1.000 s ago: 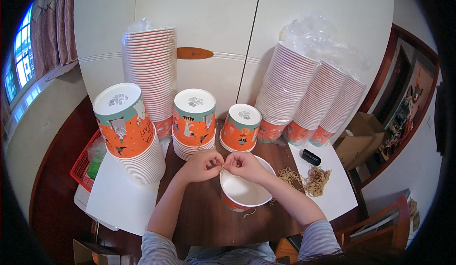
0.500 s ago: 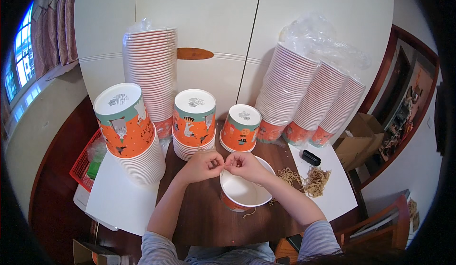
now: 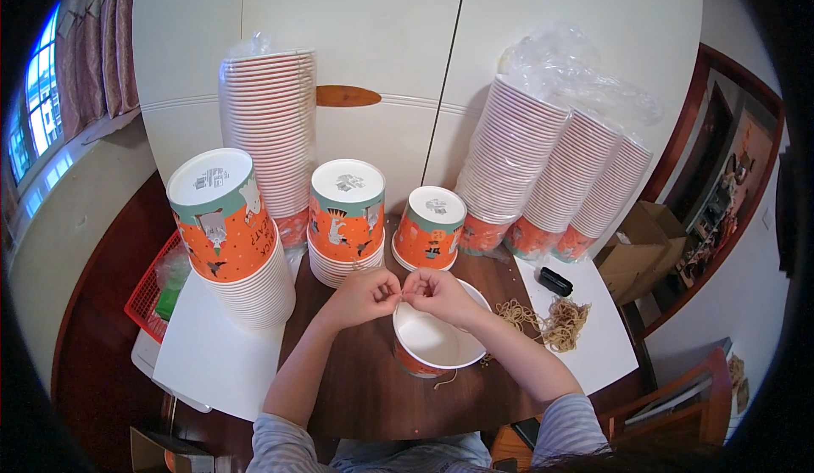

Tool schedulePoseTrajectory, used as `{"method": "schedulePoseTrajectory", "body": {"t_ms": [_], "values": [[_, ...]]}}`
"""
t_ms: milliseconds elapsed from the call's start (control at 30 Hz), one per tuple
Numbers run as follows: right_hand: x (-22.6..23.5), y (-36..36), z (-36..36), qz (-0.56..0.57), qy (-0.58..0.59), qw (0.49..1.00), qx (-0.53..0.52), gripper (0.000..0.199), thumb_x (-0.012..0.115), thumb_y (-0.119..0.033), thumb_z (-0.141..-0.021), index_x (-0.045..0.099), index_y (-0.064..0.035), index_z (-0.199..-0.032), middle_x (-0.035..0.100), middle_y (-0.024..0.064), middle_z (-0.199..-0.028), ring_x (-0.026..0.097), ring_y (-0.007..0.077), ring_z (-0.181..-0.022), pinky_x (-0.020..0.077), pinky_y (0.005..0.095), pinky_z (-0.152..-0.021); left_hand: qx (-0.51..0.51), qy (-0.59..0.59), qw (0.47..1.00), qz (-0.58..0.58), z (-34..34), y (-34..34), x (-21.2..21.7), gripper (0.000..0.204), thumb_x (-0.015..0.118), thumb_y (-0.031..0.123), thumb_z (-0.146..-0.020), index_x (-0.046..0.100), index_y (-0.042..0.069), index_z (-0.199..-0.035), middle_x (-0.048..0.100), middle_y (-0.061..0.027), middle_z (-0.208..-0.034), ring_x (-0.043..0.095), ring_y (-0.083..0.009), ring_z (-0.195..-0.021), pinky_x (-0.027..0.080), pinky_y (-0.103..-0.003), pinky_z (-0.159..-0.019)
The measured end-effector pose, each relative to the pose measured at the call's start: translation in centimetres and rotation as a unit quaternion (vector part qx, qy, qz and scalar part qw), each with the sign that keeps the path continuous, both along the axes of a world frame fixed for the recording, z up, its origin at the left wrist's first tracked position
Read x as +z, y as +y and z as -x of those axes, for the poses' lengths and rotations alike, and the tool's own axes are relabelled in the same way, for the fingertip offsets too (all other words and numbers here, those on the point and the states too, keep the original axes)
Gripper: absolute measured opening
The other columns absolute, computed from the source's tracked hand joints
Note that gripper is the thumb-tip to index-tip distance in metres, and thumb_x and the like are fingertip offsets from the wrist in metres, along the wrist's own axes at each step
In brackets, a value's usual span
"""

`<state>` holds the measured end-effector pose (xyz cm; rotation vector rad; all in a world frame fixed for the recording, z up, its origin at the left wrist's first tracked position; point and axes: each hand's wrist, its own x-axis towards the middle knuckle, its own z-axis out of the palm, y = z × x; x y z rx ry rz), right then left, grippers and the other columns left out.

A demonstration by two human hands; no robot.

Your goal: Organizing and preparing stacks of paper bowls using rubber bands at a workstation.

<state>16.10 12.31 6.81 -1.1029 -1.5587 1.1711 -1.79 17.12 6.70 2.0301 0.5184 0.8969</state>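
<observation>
A white-lined paper bucket (image 3: 434, 344) with an orange outside stands upright on the brown tabletop in front of me. Over its left rim my left hand (image 3: 367, 297) and my right hand (image 3: 438, 295) meet, thumbs and fingertips pinched together. Thin tan string shows at the fingertips, its exact shape between them too small to make out. A loose end of string (image 3: 447, 381) hangs by the bucket's front. Right of the bucket, beside my right forearm, lies a tangled bundle of tan string (image 3: 564, 325).
Upside-down stacks of printed paper buckets stand behind my hands: a tall one (image 3: 229, 244) at left, a shorter one (image 3: 348, 219), and a small one (image 3: 431, 227). Plastic-wrapped stacks (image 3: 517, 151) lean at the back right. A black object (image 3: 555, 281) lies near the string.
My right fingertips have shifted very slightly to the right. Both hands keep their pinch over the bucket, and everything else stays in place.
</observation>
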Motion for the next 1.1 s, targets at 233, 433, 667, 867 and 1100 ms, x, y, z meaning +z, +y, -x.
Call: {"method": "schedulePoseTrajectory", "body": {"t_ms": [233, 433, 667, 867, 1100], "values": [[0.8, -0.4, 0.0, -0.05, -0.094, 0.994, -0.021, 0.009, 0.063, -0.01, -0.075, 0.058, -0.0045, -0.08, 0.051, -0.0063, -0.064, 0.041, 0.0001, -0.055, 0.035, 0.0168, -0.048, 0.0, -0.003, 1.0, -0.005, 0.1, 0.5, -0.6, 0.011, 0.062, 0.008, -0.072, 0.055, 0.002, -0.077, 0.056, -0.0036, -0.066, 0.053, -0.0084, -0.058, 0.044, -0.022, -0.053], [0.9, -0.2, -0.2, -0.081, -0.136, 0.987, -0.019, 0.007, 0.064, -0.011, -0.076, 0.058, -0.0058, -0.078, 0.049, -0.0064, -0.061, 0.04, 0.0011, -0.054, 0.0344, 0.0179, -0.048, -0.015, 0.002, 1.0, 0.007, 0.3, 0.6, -0.6, 0.009, 0.06, 0.008, -0.075, 0.055, 0.001, -0.079, 0.058, -0.0048, -0.068, 0.056, -0.0092, -0.061, 0.044, -0.023, -0.054], [0.6, 0.1, -0.2, -0.049, -0.087, 0.995, 0.022, 0.007, 0.061, -0.009, -0.078, 0.054, -0.0055, -0.077, 0.046, -0.0067, -0.062, 0.04, 0.0012, -0.056, 0.0343, 0.0175, -0.049, -0.038, -0.012, 0.999, 0.025, 0.4, 0.8, -0.8, 0.008, 0.06, 0.007, -0.076, 0.055, 0.001, -0.08, 0.058, -0.0044, -0.069, 0.056, -0.0087, -0.062, 0.045, -0.022, -0.055], [1.0, -0.1, -0.1, -0.01, -0.047, 0.998, 0.033, 0.007, 0.058, -0.007, -0.08, 0.051, -0.0054, -0.079, 0.046, -0.0067, -0.064, 0.042, 0.0005, -0.057, 0.0347, 0.0158, -0.05, -0.056, -0.04, 0.996, 0.065, 0.4, 0.9, -0.9, 0.008, 0.06, 0.004, -0.075, 0.055, 0.0, -0.08, 0.057, -0.0032, -0.072, 0.054, -0.0063, -0.064, 0.045, -0.02, -0.056], [0.6, 0.0, 0.0, -0.01, -0.031, 0.999, 0.025, 0.009, 0.06, -0.009, -0.078, 0.054, -0.0047, -0.083, 0.049, -0.0062, -0.066, 0.043, 0.0003, -0.058, 0.0365, 0.0158, -0.051, -0.053, -0.045, 0.996, 0.057, 0.3, 1.0, -1.2, 0.008, 0.059, 0.003, -0.073, 0.055, 0.0, -0.079, 0.056, -0.0027, -0.072, 0.053, -0.0062, -0.065, 0.045, -0.02, -0.057]]}}
